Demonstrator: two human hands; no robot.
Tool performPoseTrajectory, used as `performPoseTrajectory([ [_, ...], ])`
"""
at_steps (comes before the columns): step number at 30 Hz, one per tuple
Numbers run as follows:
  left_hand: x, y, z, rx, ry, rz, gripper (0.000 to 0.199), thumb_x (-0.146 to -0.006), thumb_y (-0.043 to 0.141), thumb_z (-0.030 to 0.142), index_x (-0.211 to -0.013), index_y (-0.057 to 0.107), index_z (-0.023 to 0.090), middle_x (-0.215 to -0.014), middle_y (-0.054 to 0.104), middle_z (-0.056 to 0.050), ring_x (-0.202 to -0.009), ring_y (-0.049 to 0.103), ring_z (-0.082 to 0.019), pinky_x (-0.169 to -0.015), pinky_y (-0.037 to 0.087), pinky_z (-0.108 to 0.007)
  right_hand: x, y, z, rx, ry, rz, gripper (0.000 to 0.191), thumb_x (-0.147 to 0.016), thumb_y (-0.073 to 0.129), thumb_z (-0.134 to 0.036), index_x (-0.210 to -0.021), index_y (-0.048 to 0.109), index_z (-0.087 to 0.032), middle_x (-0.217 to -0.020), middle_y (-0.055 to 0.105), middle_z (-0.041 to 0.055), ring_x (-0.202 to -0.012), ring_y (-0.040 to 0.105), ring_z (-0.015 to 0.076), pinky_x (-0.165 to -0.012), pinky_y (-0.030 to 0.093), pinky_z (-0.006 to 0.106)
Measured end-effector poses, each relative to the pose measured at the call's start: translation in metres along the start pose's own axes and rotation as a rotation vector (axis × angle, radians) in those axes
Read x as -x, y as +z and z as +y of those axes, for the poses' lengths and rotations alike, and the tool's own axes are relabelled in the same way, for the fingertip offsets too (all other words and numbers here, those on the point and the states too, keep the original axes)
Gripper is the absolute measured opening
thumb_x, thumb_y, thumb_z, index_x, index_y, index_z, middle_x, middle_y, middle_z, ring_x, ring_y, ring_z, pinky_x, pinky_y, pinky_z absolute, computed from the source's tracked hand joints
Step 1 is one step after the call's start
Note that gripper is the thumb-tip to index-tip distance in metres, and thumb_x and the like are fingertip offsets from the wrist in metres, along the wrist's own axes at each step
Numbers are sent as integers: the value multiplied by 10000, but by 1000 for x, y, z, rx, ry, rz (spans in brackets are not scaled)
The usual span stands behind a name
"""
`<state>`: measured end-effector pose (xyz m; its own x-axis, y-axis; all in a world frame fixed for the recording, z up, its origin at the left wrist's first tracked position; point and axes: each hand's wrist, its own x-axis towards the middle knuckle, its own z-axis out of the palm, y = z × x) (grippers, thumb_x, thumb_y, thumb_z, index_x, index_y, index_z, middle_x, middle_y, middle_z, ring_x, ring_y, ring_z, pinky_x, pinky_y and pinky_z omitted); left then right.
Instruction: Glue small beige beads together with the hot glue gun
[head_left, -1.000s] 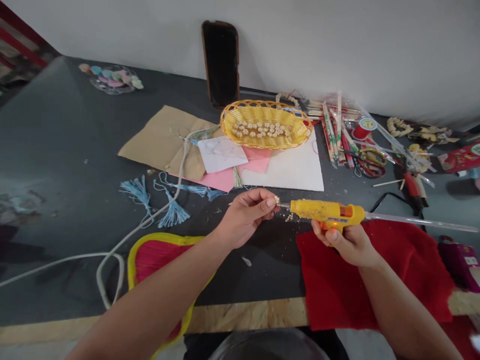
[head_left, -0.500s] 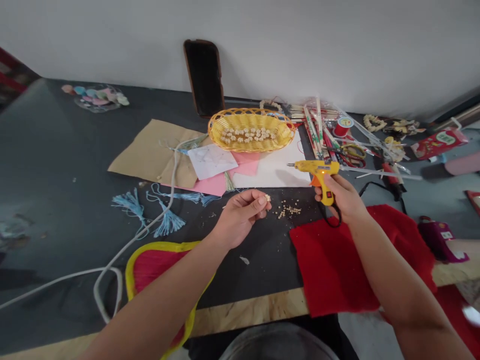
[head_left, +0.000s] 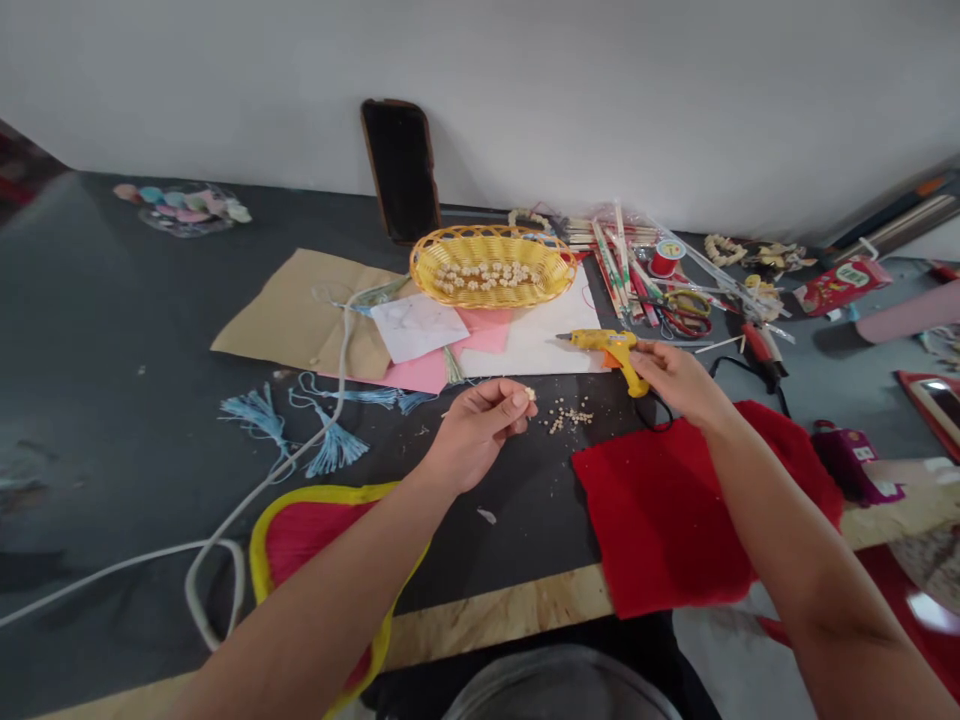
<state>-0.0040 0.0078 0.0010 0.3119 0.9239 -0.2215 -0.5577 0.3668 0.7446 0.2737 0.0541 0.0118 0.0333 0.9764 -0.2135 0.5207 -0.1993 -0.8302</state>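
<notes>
My left hand [head_left: 484, 425] is closed in a pinch on a small cream bead flower [head_left: 530, 395], which peeks out past the fingertips. My right hand [head_left: 679, 380] has its fingers on the rear of a yellow hot glue gun [head_left: 611, 345], whose nozzle points left. The gun is low over the white sheet's right edge; whether it rests on the table I cannot tell. Loose cream beads [head_left: 568, 415] are scattered on the dark table between the hands. Behind them, a yellow woven basket [head_left: 491, 295] holds several similar bead flowers.
A phone [head_left: 401, 170] leans on the wall. Blue tassels [head_left: 335, 447] and a white cable [head_left: 262, 485] lie at left. Red cloth [head_left: 667, 520] is under my right forearm. Scissors [head_left: 686, 312], a red thread spool [head_left: 666, 258] and wrapped chopsticks [head_left: 616, 260] crowd the back right.
The glue gun has come down and left, tilting over, and my right hand has shifted from its handle to its rear. My left hand keeps its pinch. The camera view has turned slightly.
</notes>
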Motion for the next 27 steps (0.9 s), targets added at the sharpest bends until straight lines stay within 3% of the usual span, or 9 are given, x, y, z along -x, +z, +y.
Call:
performPoseTrajectory([
  [2,0,0,0,-3,0,8,228,-662,827,301,-671,666,140,-651,635,0,-541,464,-62,-550,380,-210,2,-4,0,189,-52,33,407,-846,619,-435,-1146,631,-160,-1033,731,99,-912,690,227,-795,556,337],
  [5,0,0,-1,-2,-2,20,218,-657,831,292,-674,673,142,-647,639,-3,-543,470,-64,-550,379,-209,13,-7,-7,440,-148,128,358,-860,593,-391,-1136,638,-168,-1087,708,118,-874,685,237,-797,545,381],
  [9,1,1,-1,3,-3,15,204,-665,828,282,-678,679,143,-648,641,-7,-547,473,-63,-557,389,-208,33,4,-28,540,-425,259,256,-901,547,-302,-1116,629,-188,-1164,650,119,-804,668,201,-773,552,373],
  [12,2,2,0,-10,-14,26,203,-666,828,284,-680,683,143,-647,637,-10,-553,479,-70,-562,398,-215,40,26,-37,507,-645,140,201,-932,495,-204,-1077,633,-191,-1097,662,108,-1005,644,229,-882,534,380],
  [14,2,2,1,-14,-12,29,199,-671,825,285,-678,684,144,-651,636,-10,-551,480,-72,-564,400,-222,39,43,-37,525,-747,61,198,-931,480,-161,-1047,638,-192,-1063,666,104,-1038,628,237,-913,523,395],
  [19,0,0,0,-5,1,5,179,-696,807,272,-677,684,143,-655,634,-10,-554,475,-73,-560,393,-222,32,67,-23,632,-800,-79,213,-936,451,-119,-997,653,-152,-959,671,106,-943,621,240,-882,521,390],
  [27,0,0,-1,-3,-11,3,192,-694,810,283,-681,686,138,-663,643,-6,-559,477,-70,-565,380,-212,22,76,-14,741,-813,-50,159,-937,507,-167,-904,660,-141,-864,658,94,-850,610,232,-793,519,362],
])
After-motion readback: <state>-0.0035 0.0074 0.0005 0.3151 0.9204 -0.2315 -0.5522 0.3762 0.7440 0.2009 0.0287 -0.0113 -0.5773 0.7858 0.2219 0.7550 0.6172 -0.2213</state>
